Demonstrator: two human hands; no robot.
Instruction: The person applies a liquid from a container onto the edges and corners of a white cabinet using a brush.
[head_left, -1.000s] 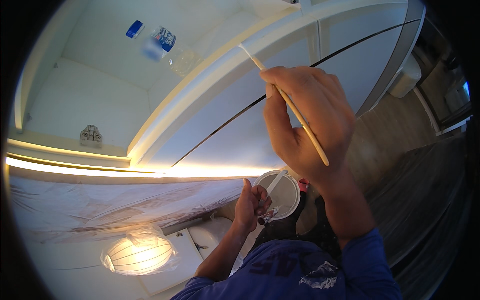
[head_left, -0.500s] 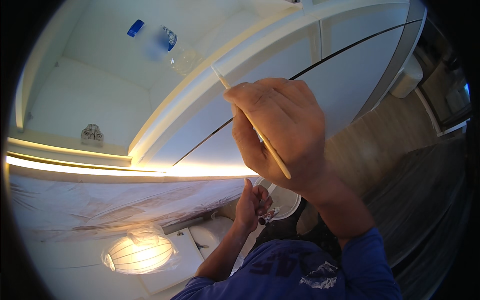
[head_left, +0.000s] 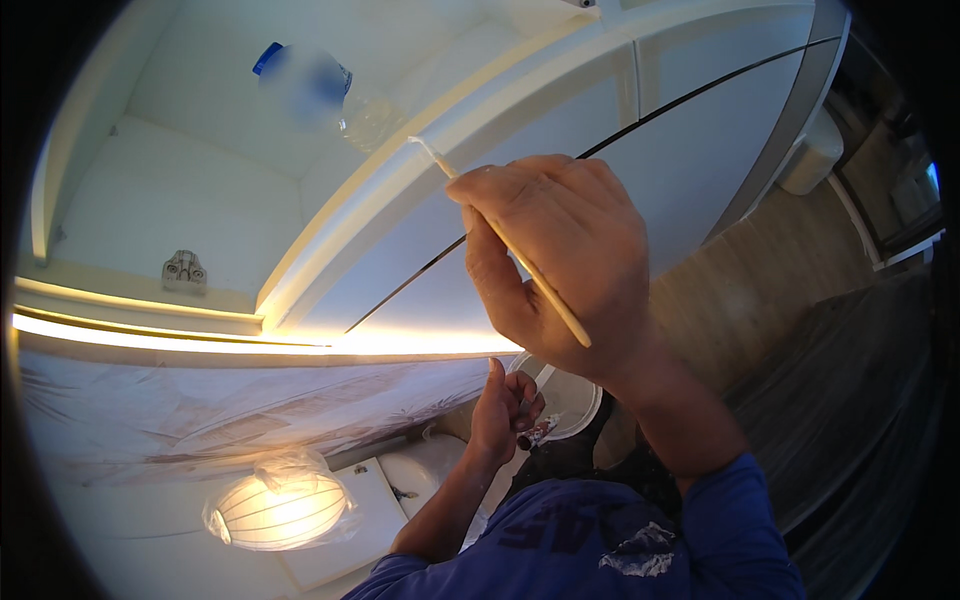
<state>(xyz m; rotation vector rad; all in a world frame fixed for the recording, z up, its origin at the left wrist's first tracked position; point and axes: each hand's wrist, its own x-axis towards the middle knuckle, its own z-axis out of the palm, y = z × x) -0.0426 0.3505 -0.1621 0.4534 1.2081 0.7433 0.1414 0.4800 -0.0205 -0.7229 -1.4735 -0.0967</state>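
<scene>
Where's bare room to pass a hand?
Inside the cabinet, between the bottle and small fitting; also over the floor right of the right hand. It's crowded by the brush and around the left hand and bucket.

Clear bottle, glowing ribbed lamp (wrapped in plastic), wood-look floor

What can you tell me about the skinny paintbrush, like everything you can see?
The skinny paintbrush has a long, thin tan handle, wooden-looking, with a rounded end and a whitish, bent-looking tip. It slants, tip toward the picture's upper left. The right hand grips it near the tip with its fingers. The tip is by the cabinet's pale edge; I can't tell whether they touch.
</scene>
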